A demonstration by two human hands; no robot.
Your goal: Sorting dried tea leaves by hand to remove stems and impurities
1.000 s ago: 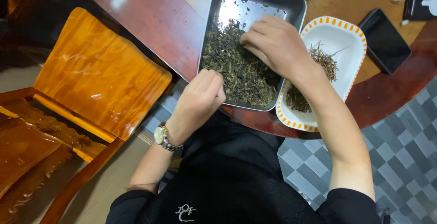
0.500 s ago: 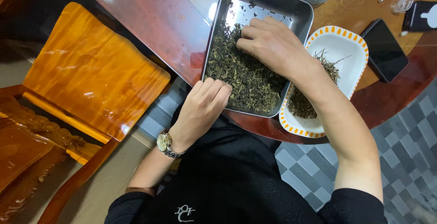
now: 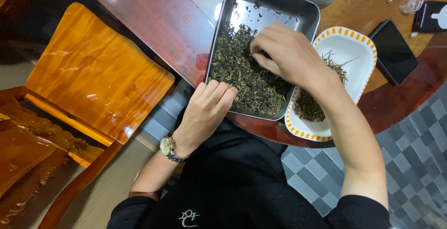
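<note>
- The rectangular grey metal tray [image 3: 307, 12] stands on the round reddish-brown wooden tabletop [image 3: 153, 19], close to the edge nearest the person.
- A heap of dark green dried leaves [image 3: 242, 77] fills the near half of the tray; the far half is almost bare metal with only a few crumbs.
- The left hand [image 3: 207, 110] rests on the near left corner of the tray, fingers flat and together; the fingertips touch the rim and the edge of the leaves. Its grip is released and it holds nothing.
- A metal wristwatch [image 3: 170, 149] sits on the left wrist.
- The right hand [image 3: 286, 54] is above the middle of the tray, fingers bent down into the leaves. The fingertips pinch together, but it cannot be told if any leaf is between them.
- Just beside the tray, on its right side, is a white plate with an orange-striped rim [image 3: 354, 47]; it carries a smaller pile of thin dried stems [image 3: 309, 105].
- A black phone [image 3: 393, 52] lies on the tabletop further to the right.
- A glossy orange wooden chair [image 3: 93, 70] stands at the left of the tabletop.
</note>
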